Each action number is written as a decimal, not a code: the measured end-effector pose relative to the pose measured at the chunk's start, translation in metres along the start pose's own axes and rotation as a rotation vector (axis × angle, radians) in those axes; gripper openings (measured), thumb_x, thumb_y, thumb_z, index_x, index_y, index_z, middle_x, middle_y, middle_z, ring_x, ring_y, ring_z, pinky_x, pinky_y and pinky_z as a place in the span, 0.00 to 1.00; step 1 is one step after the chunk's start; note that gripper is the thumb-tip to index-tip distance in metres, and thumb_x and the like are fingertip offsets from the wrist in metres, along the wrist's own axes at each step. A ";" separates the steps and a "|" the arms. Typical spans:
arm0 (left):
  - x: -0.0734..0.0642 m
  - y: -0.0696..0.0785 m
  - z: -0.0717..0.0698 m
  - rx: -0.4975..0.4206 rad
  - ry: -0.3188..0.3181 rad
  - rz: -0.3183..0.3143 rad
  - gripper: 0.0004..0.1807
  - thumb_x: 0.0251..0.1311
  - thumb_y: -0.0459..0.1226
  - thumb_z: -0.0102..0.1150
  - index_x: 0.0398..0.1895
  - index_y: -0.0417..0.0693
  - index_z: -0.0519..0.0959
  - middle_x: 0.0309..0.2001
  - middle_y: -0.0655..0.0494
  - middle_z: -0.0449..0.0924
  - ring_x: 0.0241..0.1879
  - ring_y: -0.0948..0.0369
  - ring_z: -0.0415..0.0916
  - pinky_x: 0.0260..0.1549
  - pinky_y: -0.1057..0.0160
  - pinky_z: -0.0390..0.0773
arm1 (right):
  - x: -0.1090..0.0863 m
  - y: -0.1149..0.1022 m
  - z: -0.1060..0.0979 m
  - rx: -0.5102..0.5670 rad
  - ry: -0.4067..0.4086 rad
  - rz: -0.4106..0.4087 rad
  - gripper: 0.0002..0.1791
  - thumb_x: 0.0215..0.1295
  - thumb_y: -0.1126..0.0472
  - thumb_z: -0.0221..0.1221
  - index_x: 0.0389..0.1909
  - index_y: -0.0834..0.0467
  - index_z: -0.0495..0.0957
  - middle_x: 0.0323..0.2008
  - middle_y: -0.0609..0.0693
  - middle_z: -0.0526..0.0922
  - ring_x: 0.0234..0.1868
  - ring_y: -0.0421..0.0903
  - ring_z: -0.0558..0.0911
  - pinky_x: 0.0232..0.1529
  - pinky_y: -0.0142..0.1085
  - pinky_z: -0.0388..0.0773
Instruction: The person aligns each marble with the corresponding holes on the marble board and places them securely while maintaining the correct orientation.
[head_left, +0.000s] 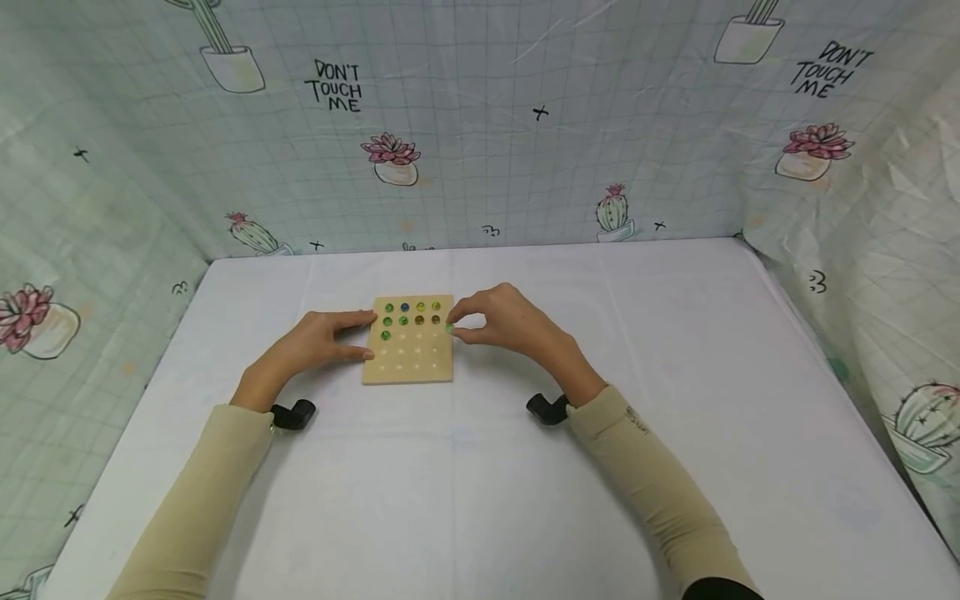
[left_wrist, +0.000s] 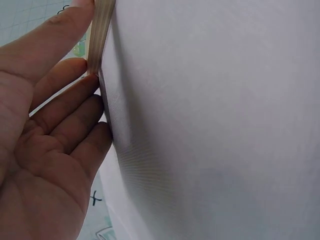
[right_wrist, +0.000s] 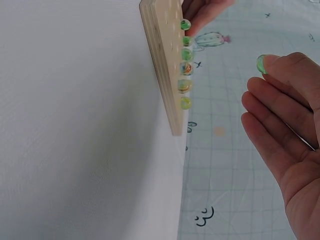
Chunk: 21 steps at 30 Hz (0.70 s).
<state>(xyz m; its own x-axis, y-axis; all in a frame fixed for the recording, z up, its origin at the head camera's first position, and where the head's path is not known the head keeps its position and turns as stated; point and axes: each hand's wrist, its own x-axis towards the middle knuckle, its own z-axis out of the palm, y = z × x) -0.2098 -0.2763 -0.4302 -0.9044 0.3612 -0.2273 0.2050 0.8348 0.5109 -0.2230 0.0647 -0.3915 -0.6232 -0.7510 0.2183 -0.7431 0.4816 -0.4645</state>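
A square wooden board [head_left: 412, 374] with rows of shallow hollows lies on the table. Glass marbles fill part of its two far rows: green, blue, yellow and amber ones. A single green marble [head_left: 386, 335] sits at the left of the third row. My left hand [head_left: 311, 343] touches the board's left edge with thumb and fingertips, fingers fairly straight, as the left wrist view also shows. Just off the board's right edge, my right hand [head_left: 513, 321] pinches a green marble [right_wrist: 261, 64] between thumb and index finger, above the board's surface.
A white cloth [head_left: 465, 500] covers the table around the board. Behind it and at both sides hang curtains [head_left: 480, 150] printed with cacti and lettering. A dark wrist camera [head_left: 293, 415] sits at the left cuff, another [head_left: 547, 409] at the right.
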 end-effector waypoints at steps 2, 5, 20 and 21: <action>0.000 0.000 0.000 0.002 -0.004 0.001 0.45 0.56 0.51 0.74 0.76 0.49 0.67 0.75 0.44 0.63 0.76 0.42 0.56 0.71 0.40 0.60 | 0.001 0.000 0.001 0.003 0.002 -0.001 0.09 0.66 0.62 0.66 0.45 0.57 0.89 0.43 0.49 0.90 0.44 0.46 0.88 0.49 0.40 0.84; 0.000 0.000 0.000 0.005 -0.010 0.001 0.46 0.57 0.52 0.74 0.76 0.49 0.67 0.75 0.44 0.62 0.76 0.42 0.56 0.71 0.39 0.61 | 0.002 0.001 0.002 0.009 0.012 -0.001 0.09 0.67 0.62 0.66 0.45 0.57 0.89 0.43 0.50 0.90 0.45 0.47 0.88 0.49 0.41 0.85; -0.001 -0.002 -0.002 -0.015 -0.011 0.001 0.44 0.58 0.53 0.73 0.75 0.50 0.67 0.75 0.47 0.63 0.76 0.42 0.56 0.71 0.39 0.60 | 0.007 0.003 0.010 0.036 0.055 -0.030 0.09 0.67 0.60 0.67 0.45 0.58 0.90 0.42 0.51 0.91 0.42 0.49 0.89 0.46 0.44 0.86; 0.000 -0.002 -0.002 -0.016 -0.009 0.003 0.44 0.58 0.53 0.73 0.75 0.50 0.68 0.75 0.47 0.63 0.76 0.42 0.56 0.71 0.39 0.60 | 0.007 0.003 0.011 0.036 0.059 -0.031 0.09 0.67 0.60 0.67 0.45 0.58 0.90 0.41 0.50 0.91 0.41 0.49 0.89 0.46 0.44 0.86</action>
<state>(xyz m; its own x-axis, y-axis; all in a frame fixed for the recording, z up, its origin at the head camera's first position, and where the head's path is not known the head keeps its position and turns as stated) -0.2105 -0.2788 -0.4293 -0.9001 0.3680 -0.2332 0.2022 0.8270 0.5245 -0.2274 0.0562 -0.4006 -0.6145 -0.7364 0.2830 -0.7535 0.4416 -0.4871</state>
